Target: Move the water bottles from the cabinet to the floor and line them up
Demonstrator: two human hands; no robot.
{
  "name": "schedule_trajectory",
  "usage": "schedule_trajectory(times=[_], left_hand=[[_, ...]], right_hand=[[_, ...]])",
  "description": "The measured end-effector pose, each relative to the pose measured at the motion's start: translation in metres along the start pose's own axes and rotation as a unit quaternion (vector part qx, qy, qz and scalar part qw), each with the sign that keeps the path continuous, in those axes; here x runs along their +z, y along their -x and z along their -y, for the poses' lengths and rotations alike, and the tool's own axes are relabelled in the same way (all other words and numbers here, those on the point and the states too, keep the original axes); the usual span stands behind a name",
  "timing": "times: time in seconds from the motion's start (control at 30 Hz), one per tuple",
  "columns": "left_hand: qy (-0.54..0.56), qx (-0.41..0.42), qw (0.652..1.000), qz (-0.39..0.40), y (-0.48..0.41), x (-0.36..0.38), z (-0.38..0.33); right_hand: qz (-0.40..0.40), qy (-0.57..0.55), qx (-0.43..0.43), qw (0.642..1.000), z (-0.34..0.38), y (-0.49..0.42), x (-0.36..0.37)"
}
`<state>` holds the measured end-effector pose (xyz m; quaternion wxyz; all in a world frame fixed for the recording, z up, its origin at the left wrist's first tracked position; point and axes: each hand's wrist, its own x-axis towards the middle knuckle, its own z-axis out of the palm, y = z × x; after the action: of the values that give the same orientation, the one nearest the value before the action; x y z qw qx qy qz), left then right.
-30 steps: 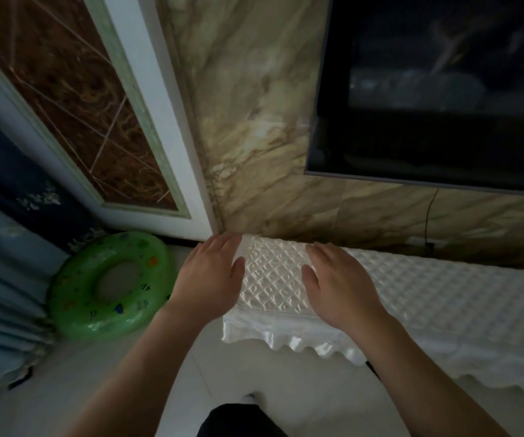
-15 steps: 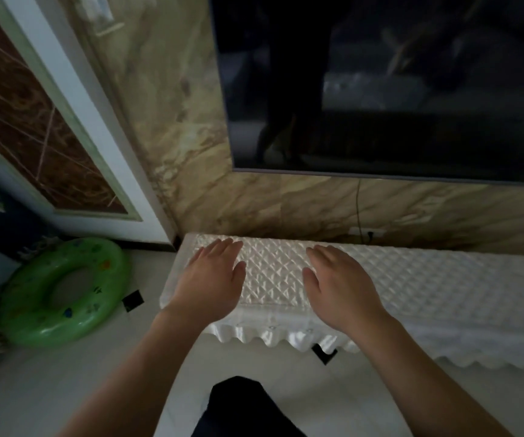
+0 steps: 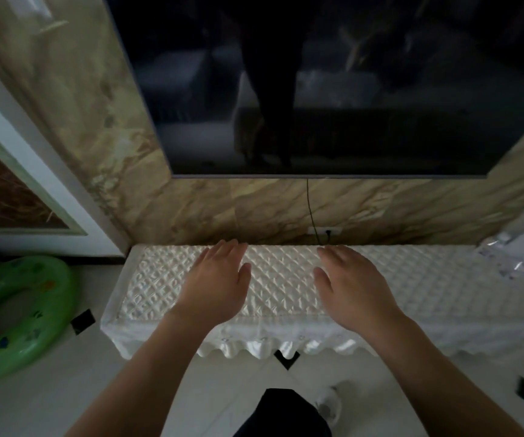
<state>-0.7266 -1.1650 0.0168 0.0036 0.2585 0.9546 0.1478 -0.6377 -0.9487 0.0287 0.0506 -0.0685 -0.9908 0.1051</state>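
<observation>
My left hand (image 3: 215, 287) and right hand (image 3: 352, 288) hover palm-down over the low cabinet draped in a white quilted satin cover (image 3: 286, 279), fingers spread and loose, grasping nothing. I cannot tell whether the palms touch the cover or float just above it. No bottle has been lifted, so I judge the task is at its first step: locating the load. The clear plastic water bottles (image 3: 500, 253) appear at the far right end of the cabinet top, against the wall; they are blurred and their count cannot be read. The next move calls for carrying my right hand rightward to reach them. The pale tiled floor (image 3: 65, 389) in front offers room for a row. A green inflatable swim ring (image 3: 18, 313) lies at the left, well apart. A black wall-mounted television (image 3: 317, 89) hangs above, its dark cable (image 3: 310, 212) dropping to a socket behind the cabinet. Nothing blocks the reach.
</observation>
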Motion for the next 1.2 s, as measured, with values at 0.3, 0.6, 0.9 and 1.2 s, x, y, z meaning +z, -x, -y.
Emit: schedule_trajectory(times=[0.3,0.6,0.9,1.2], left_hand=[[0.015,-0.019,0.999,0.032,-0.088,0.05,-0.094],[0.021,-0.023,0.999,0.037,-0.134,0.058,-0.166],[0.01,-0.028,0.999,0.019,-0.15,0.079,-0.272],[0.031,-0.052,0.998,-0.001,-0.149,0.122,-0.43]], right_hand=[[0.034,0.016,0.001,0.999,-0.127,-0.043,-0.019],[0.051,0.011,-0.005,0.999,-0.205,-0.074,-0.05],[0.035,-0.005,0.012,0.999,-0.32,-0.057,-0.078],[0.027,-0.018,0.009,0.999,-0.475,0.01,-0.114]])
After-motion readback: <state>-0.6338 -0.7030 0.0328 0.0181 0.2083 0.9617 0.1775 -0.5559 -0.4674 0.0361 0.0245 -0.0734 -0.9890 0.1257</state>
